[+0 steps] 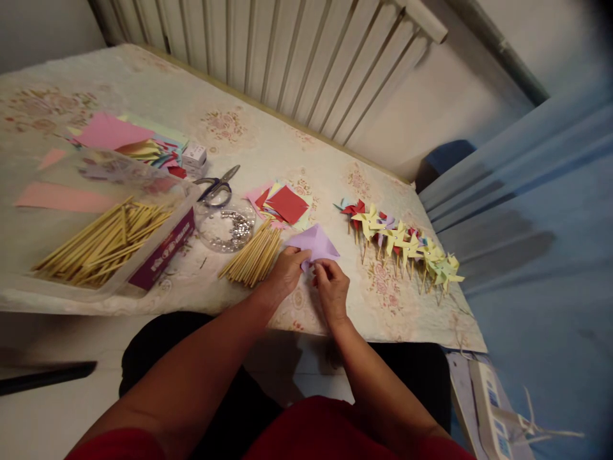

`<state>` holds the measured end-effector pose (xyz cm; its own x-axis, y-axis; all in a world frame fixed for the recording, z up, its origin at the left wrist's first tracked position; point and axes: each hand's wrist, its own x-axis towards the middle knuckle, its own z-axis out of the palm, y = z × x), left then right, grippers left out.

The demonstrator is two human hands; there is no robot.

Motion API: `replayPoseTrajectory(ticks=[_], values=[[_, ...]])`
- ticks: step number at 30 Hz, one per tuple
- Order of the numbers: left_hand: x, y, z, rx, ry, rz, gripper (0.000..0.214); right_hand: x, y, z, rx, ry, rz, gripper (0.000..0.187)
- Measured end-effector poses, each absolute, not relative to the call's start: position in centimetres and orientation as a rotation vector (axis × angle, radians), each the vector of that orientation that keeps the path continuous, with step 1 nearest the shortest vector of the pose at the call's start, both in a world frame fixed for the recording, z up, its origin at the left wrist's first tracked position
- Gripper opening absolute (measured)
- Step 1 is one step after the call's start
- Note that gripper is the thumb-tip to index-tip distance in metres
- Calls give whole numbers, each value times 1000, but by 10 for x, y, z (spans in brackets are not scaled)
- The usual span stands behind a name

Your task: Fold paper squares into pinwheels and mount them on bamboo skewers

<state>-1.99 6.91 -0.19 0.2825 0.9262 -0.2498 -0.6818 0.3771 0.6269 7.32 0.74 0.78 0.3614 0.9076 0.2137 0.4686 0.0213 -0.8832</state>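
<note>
Between my two hands is a purple paper square with its corners partly raised. My left hand pinches its left side, thumb on top. At its near edge, the thumb and fingers of my right hand are pressed together; whether they grip the paper or something small, I cannot tell. A bundle of thin wooden sticks lies just left of my left hand. Behind that is a stack of coloured paper squares, a red one uppermost. Several finished paper pinwheels on sticks lie in a row to the right.
A clear plastic box of wooden sticks stands at the left. Beside it are a round clear dish of small metal fasteners, scissors, a small white box and pink paper sheets. A radiator borders the table's back edge.
</note>
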Motion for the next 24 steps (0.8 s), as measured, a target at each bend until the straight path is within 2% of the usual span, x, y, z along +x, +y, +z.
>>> replayPoseTrajectory(ticks=[9,24], values=[[-20,66,-1,492,648,1067,19,66,19,14,-1616,-988,710,20],[-19,65,-3,501,651,1021,22,62,25,16,-1670,-881,752,17]])
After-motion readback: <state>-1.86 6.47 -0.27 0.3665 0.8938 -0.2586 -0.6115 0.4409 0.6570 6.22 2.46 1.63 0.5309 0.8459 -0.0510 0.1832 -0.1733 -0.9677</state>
